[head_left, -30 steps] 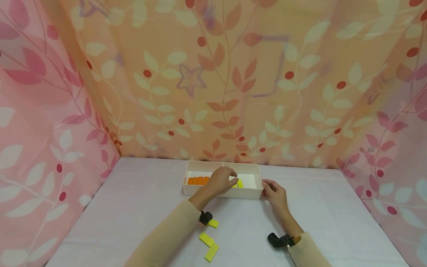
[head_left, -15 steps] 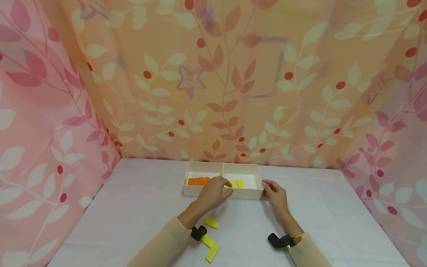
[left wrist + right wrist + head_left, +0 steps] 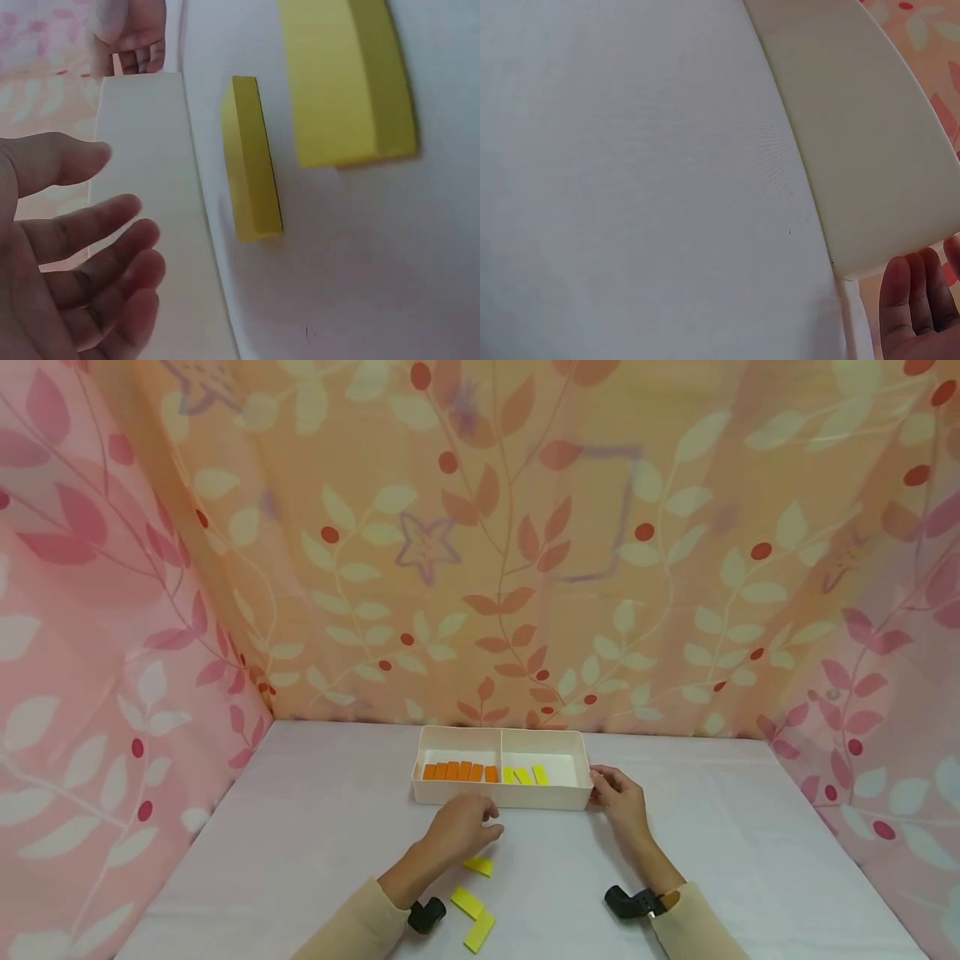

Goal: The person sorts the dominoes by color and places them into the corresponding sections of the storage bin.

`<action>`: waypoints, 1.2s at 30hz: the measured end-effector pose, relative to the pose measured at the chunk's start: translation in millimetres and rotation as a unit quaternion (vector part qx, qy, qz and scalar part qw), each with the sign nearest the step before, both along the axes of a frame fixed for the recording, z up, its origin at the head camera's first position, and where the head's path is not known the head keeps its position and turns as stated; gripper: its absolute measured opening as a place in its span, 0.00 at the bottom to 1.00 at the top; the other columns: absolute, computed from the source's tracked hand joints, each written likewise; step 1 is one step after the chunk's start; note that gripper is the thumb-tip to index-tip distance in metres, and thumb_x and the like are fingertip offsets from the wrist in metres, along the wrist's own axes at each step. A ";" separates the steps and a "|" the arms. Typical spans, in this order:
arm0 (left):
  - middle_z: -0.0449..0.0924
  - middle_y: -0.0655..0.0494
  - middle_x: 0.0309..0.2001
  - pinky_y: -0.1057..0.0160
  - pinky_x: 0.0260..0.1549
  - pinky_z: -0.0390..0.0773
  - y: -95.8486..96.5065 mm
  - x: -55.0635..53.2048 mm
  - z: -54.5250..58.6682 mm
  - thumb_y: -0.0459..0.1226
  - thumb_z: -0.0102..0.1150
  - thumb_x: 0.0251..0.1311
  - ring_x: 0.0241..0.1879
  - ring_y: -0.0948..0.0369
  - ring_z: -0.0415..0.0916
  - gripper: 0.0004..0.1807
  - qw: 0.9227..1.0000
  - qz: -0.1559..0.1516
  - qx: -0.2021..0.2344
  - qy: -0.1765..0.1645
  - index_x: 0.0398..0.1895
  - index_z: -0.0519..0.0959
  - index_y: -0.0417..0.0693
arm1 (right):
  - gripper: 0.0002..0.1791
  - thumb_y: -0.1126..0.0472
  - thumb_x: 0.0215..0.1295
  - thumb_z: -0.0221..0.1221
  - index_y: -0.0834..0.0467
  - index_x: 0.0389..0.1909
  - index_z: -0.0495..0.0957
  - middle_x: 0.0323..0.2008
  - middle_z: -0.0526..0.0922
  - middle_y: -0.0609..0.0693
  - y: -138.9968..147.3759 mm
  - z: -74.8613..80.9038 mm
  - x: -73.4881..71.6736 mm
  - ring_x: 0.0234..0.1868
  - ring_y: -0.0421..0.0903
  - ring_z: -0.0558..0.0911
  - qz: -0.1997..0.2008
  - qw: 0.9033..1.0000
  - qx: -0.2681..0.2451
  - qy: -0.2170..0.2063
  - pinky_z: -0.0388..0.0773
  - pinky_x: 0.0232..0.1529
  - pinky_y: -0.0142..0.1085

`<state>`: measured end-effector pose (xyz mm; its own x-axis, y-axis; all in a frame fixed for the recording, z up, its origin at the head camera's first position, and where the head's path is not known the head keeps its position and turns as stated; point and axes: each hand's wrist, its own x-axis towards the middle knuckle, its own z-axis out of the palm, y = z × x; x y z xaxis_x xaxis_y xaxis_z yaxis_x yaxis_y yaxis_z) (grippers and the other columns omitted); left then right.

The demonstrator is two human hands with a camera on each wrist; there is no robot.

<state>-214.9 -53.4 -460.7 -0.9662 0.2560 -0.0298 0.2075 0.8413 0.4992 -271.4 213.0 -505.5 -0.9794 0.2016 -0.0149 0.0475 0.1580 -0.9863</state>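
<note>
My left hand [image 3: 457,828] hovers before the white two-part box [image 3: 501,795], fingers loosely bent, holding nothing. In the left wrist view, its fingers [image 3: 82,225] stand apart from the thumb. Near this hand lie yellow blocks: one [image 3: 478,866] partly hidden behind it, and two closer, one [image 3: 467,902] touching another [image 3: 479,932] at an angle. My right hand [image 3: 621,799] touches the box's right end; in the right wrist view its fairly straight fingertips [image 3: 897,274] rest against the end wall.
The box's left compartment holds a row of several orange blocks [image 3: 453,772]. Three yellow blocks [image 3: 522,776] lean in the right compartment. White cloth [image 3: 322,810] covers the table, with a patterned curtain [image 3: 480,610] behind and at both sides.
My left hand has drawn back from above the right compartment towards the loose yellow blocks, uncovering the blocks inside the box. My right hand has stayed at the box's end.
</note>
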 end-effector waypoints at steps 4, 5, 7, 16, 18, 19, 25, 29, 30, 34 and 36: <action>0.79 0.58 0.32 0.62 0.33 0.74 -1.1 1.0 -1.8 0.46 0.69 0.55 0.31 0.61 0.68 0.14 0.999 0.003 -0.048 -0.022 0.37 0.84 0.46 | 0.19 0.57 0.71 0.55 0.64 0.56 0.76 0.47 0.79 0.63 0.7 -0.1 0.6 0.33 0.37 0.80 0.001 1.000 0.003 -0.006 0.82 0.36 0.30; 0.79 0.58 0.31 0.62 0.32 0.74 -1.2 1.3 -2.2 0.46 0.69 0.54 0.31 0.61 0.68 0.14 0.998 0.003 -0.061 -0.026 0.36 0.84 0.46 | 0.19 0.57 0.71 0.55 0.64 0.56 0.76 0.47 0.79 0.63 0.7 0.1 0.7 0.33 0.37 0.80 0.002 1.000 0.003 -0.006 0.81 0.36 0.30; 0.77 0.58 0.28 0.63 0.30 0.73 -1.9 2.9 -2.5 0.47 0.70 0.53 0.29 0.61 0.68 0.15 0.996 0.004 -0.087 -0.031 0.34 0.83 0.45 | 0.19 0.57 0.71 0.55 0.64 0.56 0.76 0.47 0.79 0.63 0.7 0.0 0.5 0.33 0.37 0.80 0.003 1.000 0.003 -0.006 0.81 0.36 0.30; 0.71 0.56 0.26 0.63 0.30 0.70 -3.3 11.4 -5.5 0.50 0.72 0.49 0.29 0.59 0.65 0.22 0.985 0.002 -0.173 -0.012 0.38 0.82 0.43 | 0.19 0.56 0.71 0.56 0.64 0.56 0.76 0.46 0.79 0.63 1.5 -2.5 -2.2 0.32 0.37 0.80 0.004 1.000 0.003 0.000 0.81 0.35 0.29; 0.72 0.56 0.26 0.61 0.32 0.71 -2.1 12.8 -5.5 0.52 0.71 0.49 0.30 0.58 0.66 0.23 0.982 -0.001 -0.191 -0.014 0.38 0.82 0.44 | 0.19 0.56 0.71 0.55 0.64 0.56 0.76 0.46 0.79 0.63 2.5 -2.8 -2.2 0.32 0.37 0.80 0.005 1.000 0.007 0.001 0.81 0.35 0.29; 0.72 0.56 0.26 0.61 0.33 0.71 -1.4 13.3 -6.3 0.53 0.71 0.49 0.30 0.58 0.66 0.23 0.980 -0.004 -0.198 -0.015 0.38 0.82 0.44 | 0.19 0.55 0.71 0.55 0.63 0.56 0.76 0.46 0.79 0.62 2.8 -2.6 -1.8 0.32 0.37 0.80 0.004 1.000 0.009 -0.001 0.81 0.35 0.29; 0.69 0.58 0.23 0.63 0.30 0.67 2.6 16.7 -8.5 0.56 0.71 0.48 0.27 0.59 0.65 0.23 0.976 -0.021 -0.215 -0.007 0.33 0.81 0.46 | 0.20 0.53 0.71 0.56 0.62 0.56 0.76 0.43 0.80 0.55 3.1 -1.2 -2.5 0.33 0.38 0.80 0.005 1.000 0.009 -0.006 0.81 0.34 0.29; 0.67 0.58 0.22 0.63 0.29 0.65 5.1 19.4 -8.7 0.56 0.71 0.49 0.26 0.59 0.64 0.23 0.975 -0.027 -0.221 0.019 0.32 0.80 0.46 | 0.20 0.53 0.70 0.57 0.62 0.55 0.77 0.39 0.81 0.52 3.3 0.6 -4.4 0.32 0.37 0.80 0.003 1.000 0.006 0.001 0.81 0.34 0.30; 0.67 0.58 0.22 0.63 0.30 0.65 5.6 19.8 -8.6 0.56 0.70 0.49 0.26 0.59 0.63 0.23 0.973 -0.028 -0.227 0.024 0.32 0.80 0.47 | 0.20 0.53 0.70 0.57 0.63 0.55 0.77 0.38 0.81 0.52 3.4 1.0 -4.8 0.31 0.37 0.80 0.002 1.000 0.004 0.005 0.81 0.34 0.30; 0.69 0.58 0.22 0.61 0.33 0.68 6.5 22.8 -5.7 0.58 0.69 0.49 0.28 0.59 0.64 0.24 0.966 -0.031 -0.256 0.027 0.32 0.80 0.47 | 0.20 0.53 0.70 0.58 0.64 0.55 0.77 0.35 0.81 0.47 3.4 1.1 -4.2 0.31 0.36 0.80 0.003 1.000 0.001 0.005 0.81 0.34 0.30; 0.71 0.58 0.22 0.60 0.36 0.70 6.6 25.1 -4.5 0.58 0.69 0.49 0.28 0.58 0.65 0.24 0.963 -0.032 -0.267 0.017 0.33 0.81 0.47 | 0.20 0.54 0.70 0.58 0.64 0.55 0.77 0.34 0.81 0.46 3.3 -0.1 -3.0 0.31 0.36 0.80 0.004 1.000 -0.002 0.003 0.81 0.34 0.30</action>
